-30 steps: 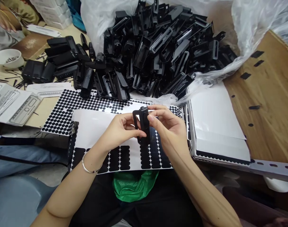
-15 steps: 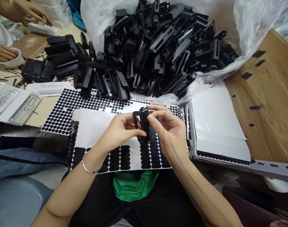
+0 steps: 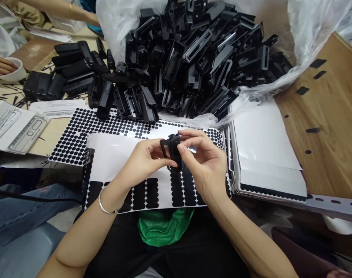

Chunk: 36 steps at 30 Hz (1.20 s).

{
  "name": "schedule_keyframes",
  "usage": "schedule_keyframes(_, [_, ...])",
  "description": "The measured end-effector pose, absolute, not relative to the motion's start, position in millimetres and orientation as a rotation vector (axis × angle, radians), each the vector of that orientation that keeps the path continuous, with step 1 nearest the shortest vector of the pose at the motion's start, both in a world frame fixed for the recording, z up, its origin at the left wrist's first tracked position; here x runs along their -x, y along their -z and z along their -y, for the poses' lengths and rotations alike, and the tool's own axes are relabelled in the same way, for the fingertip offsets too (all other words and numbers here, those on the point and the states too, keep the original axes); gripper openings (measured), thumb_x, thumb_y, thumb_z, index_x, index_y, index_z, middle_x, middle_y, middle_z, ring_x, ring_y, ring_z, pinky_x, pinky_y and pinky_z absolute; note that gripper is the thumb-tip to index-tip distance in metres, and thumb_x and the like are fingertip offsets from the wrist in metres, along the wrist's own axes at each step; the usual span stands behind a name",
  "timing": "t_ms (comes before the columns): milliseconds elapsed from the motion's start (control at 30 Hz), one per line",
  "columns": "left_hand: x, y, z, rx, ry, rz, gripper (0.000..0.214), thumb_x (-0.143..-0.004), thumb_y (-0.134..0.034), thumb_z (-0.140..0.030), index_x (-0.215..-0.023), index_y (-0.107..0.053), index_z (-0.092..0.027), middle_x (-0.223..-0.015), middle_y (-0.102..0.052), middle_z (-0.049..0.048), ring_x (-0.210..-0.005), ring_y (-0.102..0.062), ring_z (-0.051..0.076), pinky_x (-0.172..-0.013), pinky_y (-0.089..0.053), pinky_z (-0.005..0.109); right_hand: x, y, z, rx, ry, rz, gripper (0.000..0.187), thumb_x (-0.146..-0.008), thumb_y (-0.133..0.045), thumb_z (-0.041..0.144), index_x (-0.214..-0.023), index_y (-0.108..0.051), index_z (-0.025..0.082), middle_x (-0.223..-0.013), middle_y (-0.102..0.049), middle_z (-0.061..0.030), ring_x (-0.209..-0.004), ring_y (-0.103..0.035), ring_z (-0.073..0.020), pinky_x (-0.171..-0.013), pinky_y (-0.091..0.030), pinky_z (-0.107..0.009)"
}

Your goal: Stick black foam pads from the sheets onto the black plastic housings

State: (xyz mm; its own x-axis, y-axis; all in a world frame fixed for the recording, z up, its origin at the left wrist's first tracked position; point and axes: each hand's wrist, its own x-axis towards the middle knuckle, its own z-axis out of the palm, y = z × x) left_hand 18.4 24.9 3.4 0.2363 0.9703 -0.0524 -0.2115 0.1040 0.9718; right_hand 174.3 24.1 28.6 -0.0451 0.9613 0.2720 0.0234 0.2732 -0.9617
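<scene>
Between both hands is a black plastic holder (image 3: 174, 152) with an open loop on its left side, held upright above the sticker sheets. My left hand (image 3: 148, 156) grips it from the left, thumb across its lower front. My right hand (image 3: 206, 158) pinches its upper right edge between thumb and fingers. Whether a small sticker is under the right fingertips I cannot make out. Below the hands lies a white sheet of oblong black stickers (image 3: 115, 154), partly peeled. Another sheet, with round black stickers (image 3: 67, 144), is underneath it.
A large heap of black plastic parts (image 3: 190, 54) fills a clear plastic bag (image 3: 306, 23) behind. White backing sheets (image 3: 265, 135) are stacked at right, beside a wooden board (image 3: 332, 116). At left are printed boxes (image 3: 22, 127), a white bowl (image 3: 18, 71) and a co-worker's hand (image 3: 2, 65).
The holder has turned slightly in my hands, its loop now looking narrower. At the upper left, a co-worker's arm has reached right toward the bag.
</scene>
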Motion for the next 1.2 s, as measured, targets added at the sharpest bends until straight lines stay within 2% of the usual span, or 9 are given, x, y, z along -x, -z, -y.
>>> schedule_keyframes(200, [-19.9, -8.0, -23.9, -1.084, -1.088, -0.924, 0.02, -0.064, -0.09, -0.019, -0.073, -0.073, -0.016, -0.072, -0.072, -0.0006, -0.073, -0.069, 0.016, -0.072, -0.06, 0.028, -173.2, -31.6, -20.4, 0.989, -1.069, 1.344, 0.012, -0.084, -0.072, 0.014, -0.077, -0.068, 0.023, -0.109, -0.069, -0.0046, -0.108, -0.068, -0.0206, -0.085, -0.064, -0.034])
schedule_keyframes(467, [-20.7, -10.0, -22.7, -1.157, -1.116, -0.957, 0.017, -0.07, -0.087, -0.025, -0.069, -0.072, -0.018, -0.07, -0.071, -0.0014, -0.071, -0.069, 0.016, -0.071, -0.06, 0.028, -171.1, -32.2, -18.6, 1.007, -1.031, 1.354, 0.014, -0.083, -0.073, 0.015, -0.074, -0.066, 0.023, -0.107, -0.071, -0.0046, -0.107, -0.068, -0.0224, -0.085, -0.063, -0.038])
schedule_keyframes(567, [-22.0, -10.7, -22.2, -1.165, -1.139, -0.948, 0.018, -0.071, -0.087, -0.027, -0.068, -0.071, -0.018, -0.07, -0.071, -0.002, -0.073, -0.07, 0.017, -0.069, -0.06, 0.027, -170.5, -31.5, -17.4, 0.996, -1.003, 1.367, 0.016, -0.082, -0.072, 0.014, -0.071, -0.065, 0.023, -0.107, -0.071, -0.0045, -0.106, -0.068, -0.0219, -0.091, -0.061, -0.04])
schedule_keyframes(667, [-23.2, -11.4, -21.3, -1.176, -1.136, -0.963, 0.015, -0.073, -0.085, -0.028, -0.072, -0.074, -0.019, -0.075, -0.074, -0.001, -0.077, -0.071, 0.018, -0.072, -0.061, 0.028, -169.8, -30.7, -16.1, 0.978, -0.99, 1.377, 0.017, -0.083, -0.072, 0.014, -0.071, -0.064, 0.023, -0.107, -0.071, -0.0045, -0.107, -0.068, -0.0221, -0.097, -0.058, -0.042])
schedule_keyframes(800, [-24.1, -10.1, -20.4, -1.183, -1.126, -0.998, 0.016, -0.072, -0.086, -0.029, -0.081, -0.077, -0.019, -0.08, -0.076, 0.0008, -0.079, -0.072, 0.02, -0.074, -0.061, 0.031, -168.8, -28.6, -15.7, 0.984, -0.94, 1.407, 0.016, -0.083, -0.072, 0.013, -0.073, -0.065, 0.022, -0.107, -0.072, -0.005, -0.107, -0.068, -0.0228, -0.097, -0.058, -0.043])
schedule_keyframes(1033, [-26.5, -10.8, -21.5, -1.07, -1.118, -0.985, 0.026, -0.064, -0.09, -0.031, -0.079, -0.074, -0.017, -0.078, -0.076, 0.0025, -0.082, -0.072, 0.024, -0.075, -0.061, 0.034, -170.1, -24.7, -18.5, 0.952, -0.734, 1.547, 0.012, -0.085, -0.076, 0.015, -0.086, -0.075, 0.026, -0.106, -0.073, -0.0041, -0.101, -0.07, -0.0231, -0.094, -0.06, -0.045])
schedule_keyframes(1200, [-24.9, -10.6, -23.8, -1.01, -1.166, -0.929, 0.03, -0.059, -0.092, -0.03, -0.078, -0.072, -0.017, -0.079, -0.076, 0.0032, -0.081, -0.072, 0.023, -0.077, -0.06, 0.035, -176.2, -24.3, -16.6, 0.91, -0.465, 1.849, 0.029, -0.087, -0.075, 0.018, -0.111, -0.077, 0.035, -0.123, -0.07, -0.0053, -0.111, -0.067, -0.0275, -0.097, -0.059, -0.051])
